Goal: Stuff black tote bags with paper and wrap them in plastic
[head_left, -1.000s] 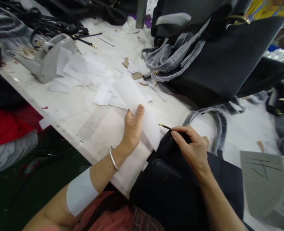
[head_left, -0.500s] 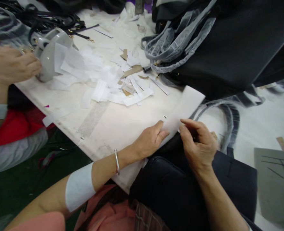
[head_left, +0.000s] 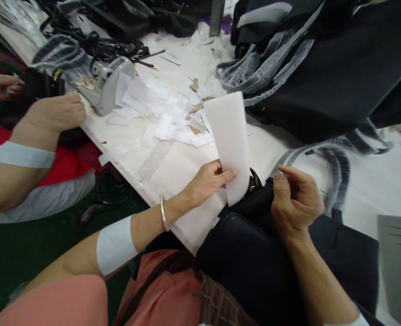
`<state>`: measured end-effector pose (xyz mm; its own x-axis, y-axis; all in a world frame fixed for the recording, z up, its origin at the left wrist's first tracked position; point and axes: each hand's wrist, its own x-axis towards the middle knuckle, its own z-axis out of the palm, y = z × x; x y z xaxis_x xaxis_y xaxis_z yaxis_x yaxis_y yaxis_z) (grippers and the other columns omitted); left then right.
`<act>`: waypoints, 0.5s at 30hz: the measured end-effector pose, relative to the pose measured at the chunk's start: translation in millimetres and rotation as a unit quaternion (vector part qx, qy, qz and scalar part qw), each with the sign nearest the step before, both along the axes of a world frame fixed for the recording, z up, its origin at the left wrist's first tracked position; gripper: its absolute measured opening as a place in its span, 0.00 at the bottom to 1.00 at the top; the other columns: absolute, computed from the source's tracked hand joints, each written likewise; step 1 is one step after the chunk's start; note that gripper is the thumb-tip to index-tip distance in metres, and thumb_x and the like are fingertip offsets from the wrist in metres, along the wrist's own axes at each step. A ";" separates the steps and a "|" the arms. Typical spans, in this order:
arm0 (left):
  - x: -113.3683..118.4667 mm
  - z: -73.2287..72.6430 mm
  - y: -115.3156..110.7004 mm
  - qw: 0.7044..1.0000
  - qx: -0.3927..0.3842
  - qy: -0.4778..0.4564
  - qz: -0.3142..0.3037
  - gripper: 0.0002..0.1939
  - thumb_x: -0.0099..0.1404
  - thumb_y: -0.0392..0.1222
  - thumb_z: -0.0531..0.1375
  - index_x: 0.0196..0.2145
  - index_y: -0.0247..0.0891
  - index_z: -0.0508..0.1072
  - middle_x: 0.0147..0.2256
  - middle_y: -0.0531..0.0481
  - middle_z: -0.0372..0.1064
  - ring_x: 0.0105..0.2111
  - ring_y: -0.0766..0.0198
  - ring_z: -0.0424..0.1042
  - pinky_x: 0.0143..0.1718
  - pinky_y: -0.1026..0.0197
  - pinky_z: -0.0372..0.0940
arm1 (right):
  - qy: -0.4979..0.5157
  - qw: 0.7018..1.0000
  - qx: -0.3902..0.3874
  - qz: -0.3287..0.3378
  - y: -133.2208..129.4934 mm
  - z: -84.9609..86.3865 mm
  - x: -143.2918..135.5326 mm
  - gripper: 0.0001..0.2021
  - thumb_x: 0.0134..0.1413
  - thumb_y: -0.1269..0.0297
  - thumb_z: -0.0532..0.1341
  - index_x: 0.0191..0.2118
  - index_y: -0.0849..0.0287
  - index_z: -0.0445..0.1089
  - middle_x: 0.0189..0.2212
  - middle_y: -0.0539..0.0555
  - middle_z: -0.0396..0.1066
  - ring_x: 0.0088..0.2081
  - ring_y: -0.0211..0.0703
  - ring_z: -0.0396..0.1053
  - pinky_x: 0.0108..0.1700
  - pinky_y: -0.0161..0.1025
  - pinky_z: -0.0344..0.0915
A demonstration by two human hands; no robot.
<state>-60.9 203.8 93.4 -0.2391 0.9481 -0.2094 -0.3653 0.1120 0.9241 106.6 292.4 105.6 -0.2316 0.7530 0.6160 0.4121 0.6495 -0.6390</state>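
Observation:
My left hand (head_left: 209, 181) pinches a white strip of thin foam sheet (head_left: 230, 136) between thumb and fingers. The strip stands up from the table edge, its lower end by a black bag (head_left: 244, 253) on my lap. A gold metal fitting (head_left: 254, 183) shows at the top of the bag beside the strip. Over the bag, to the right of the strip, is my right hand (head_left: 297, 203). Its thumb and forefinger are pressed together and the other fingers are curled; whatever lies between them is too small to make out.
White and brown scraps (head_left: 166, 117) litter the table near a grey tape dispenser (head_left: 114, 86). Black straps (head_left: 102, 50) lie behind it. A large black bag with plastic-wrapped handles (head_left: 264, 72) stands back right. Grey card (head_left: 397, 262) lies right. A co-worker's hands (head_left: 56, 111) are at left.
The white strip has swung from leaning right to nearly upright, tilted slightly left. My right hand has come away from it, to the right. The view has shifted, showing more of the left side.

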 end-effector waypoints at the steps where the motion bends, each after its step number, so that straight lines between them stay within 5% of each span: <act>1: 7.0 -4.8 0.2 0.998 0.004 -0.049 0.035 0.22 0.59 0.52 0.66 0.45 0.34 0.72 0.41 0.45 0.73 0.38 0.59 0.72 0.41 0.57 0.67 | 0.004 1.000 -0.001 0.000 -0.2 -0.2 0.1 0.08 0.57 0.66 0.63 0.42 0.59 0.74 0.28 0.49 0.70 0.23 0.34 0.62 0.27 0.35 0.59; 4: 24.8 -17.6 -6.4 0.997 -0.002 -0.063 0.032 0.23 0.58 0.54 0.66 0.44 0.33 0.72 0.40 0.44 0.74 0.39 0.58 0.72 0.43 0.55 0.67 | 0.004 1.000 0.004 -0.002 0.1 0.3 0.4 0.08 0.57 0.66 0.63 0.42 0.59 0.74 0.28 0.49 0.70 0.23 0.34 0.61 0.26 0.34 0.58; 8: 23.9 -21.2 -19.5 0.991 -0.005 0.107 -0.085 0.17 0.64 0.50 0.60 0.41 0.33 0.74 0.39 0.46 0.74 0.41 0.57 0.72 0.45 0.58 0.65 | 0.012 1.000 0.015 -0.014 0.4 3.8 0.4 0.08 0.57 0.65 0.64 0.43 0.59 0.75 0.28 0.49 0.69 0.24 0.35 0.62 0.27 0.35 0.59; 15: 7.6 7.3 -12.5 0.844 -0.022 0.422 -0.331 0.07 0.61 0.36 0.56 0.26 0.37 0.72 0.25 0.50 0.70 0.27 0.61 0.69 0.29 0.62 0.60 | 0.016 1.000 -0.008 -0.017 -1.0 5.0 0.3 0.09 0.57 0.64 0.64 0.42 0.60 0.75 0.27 0.50 0.69 0.23 0.35 0.61 0.26 0.36 0.58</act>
<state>-53.3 191.3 100.7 0.2583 0.9281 -0.2681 0.5767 0.0746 0.8136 106.9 291.4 110.6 -0.1855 0.7697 0.6108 0.4124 0.6252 -0.6626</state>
